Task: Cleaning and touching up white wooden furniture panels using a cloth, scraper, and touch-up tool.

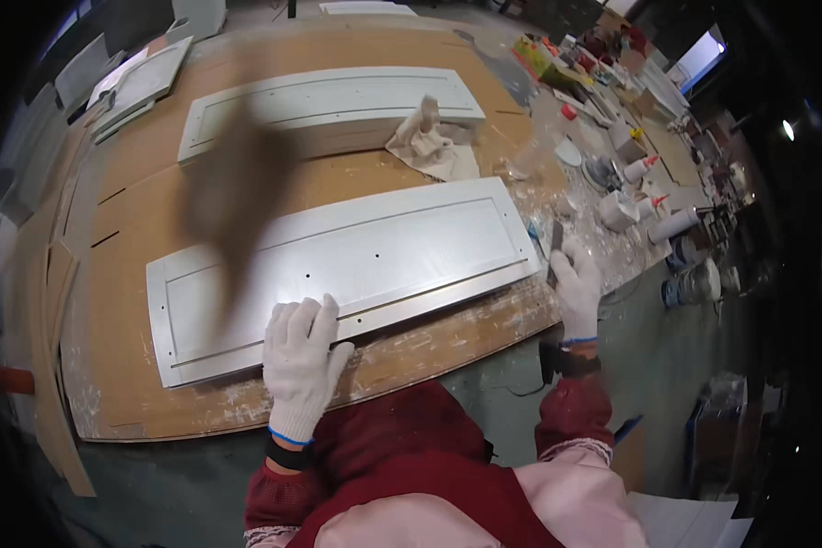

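A white cabinet-door-like panel with a grooved border and several small dark holes lies on the cardboard-covered worktable. My left hand, in a white knit glove, rests on its near edge with the fingers stretched over the face and the thumb apart. Just off the panel's right end is my right hand, gloved too. Its fingers are closed around a thin dark grey strip-shaped tool; its exact kind is not clear. Beside it on the table lies a small blue-handled item.
Behind is a second white panel, with a crumpled cream cloth at its right end. Glue bottles, a white tub and jars crowd the right side. A blurred brown shape covers part of both panels.
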Motion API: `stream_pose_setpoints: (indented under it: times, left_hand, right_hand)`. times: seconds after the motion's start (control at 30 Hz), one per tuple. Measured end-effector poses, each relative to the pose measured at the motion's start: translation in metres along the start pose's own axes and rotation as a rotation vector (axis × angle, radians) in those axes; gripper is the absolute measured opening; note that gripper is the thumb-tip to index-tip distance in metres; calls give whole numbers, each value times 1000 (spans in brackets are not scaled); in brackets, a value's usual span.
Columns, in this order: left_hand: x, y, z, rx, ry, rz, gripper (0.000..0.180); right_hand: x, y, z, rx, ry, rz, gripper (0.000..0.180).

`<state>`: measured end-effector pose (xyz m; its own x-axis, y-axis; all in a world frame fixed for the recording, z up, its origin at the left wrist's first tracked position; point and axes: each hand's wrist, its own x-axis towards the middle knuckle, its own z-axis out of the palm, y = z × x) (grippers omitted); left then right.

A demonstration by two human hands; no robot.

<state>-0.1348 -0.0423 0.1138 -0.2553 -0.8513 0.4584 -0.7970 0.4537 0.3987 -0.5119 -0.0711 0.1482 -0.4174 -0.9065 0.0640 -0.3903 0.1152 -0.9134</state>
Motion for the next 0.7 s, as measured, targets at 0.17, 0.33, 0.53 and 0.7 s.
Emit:
stream_pose_setpoints:
  times: [0.17, 0.33, 0.53, 0.7]
  left_hand:
    - [13, 16, -2, 130, -128, -85, 69]
    - [29, 28, 23, 179, -216, -101, 70]
    - [27, 27, 28, 236, -202, -71, 79]
    - [23, 25, 29, 293, -169, -53, 66]
  right_hand:
    - [-41, 91, -16, 168, 153, 183, 31]
    - [-20, 100, 3, 157, 97, 249, 31]
    - [5, 127, 16, -395, 212, -104, 39]
    - [-2, 137, 24, -479, 289, -305, 43]
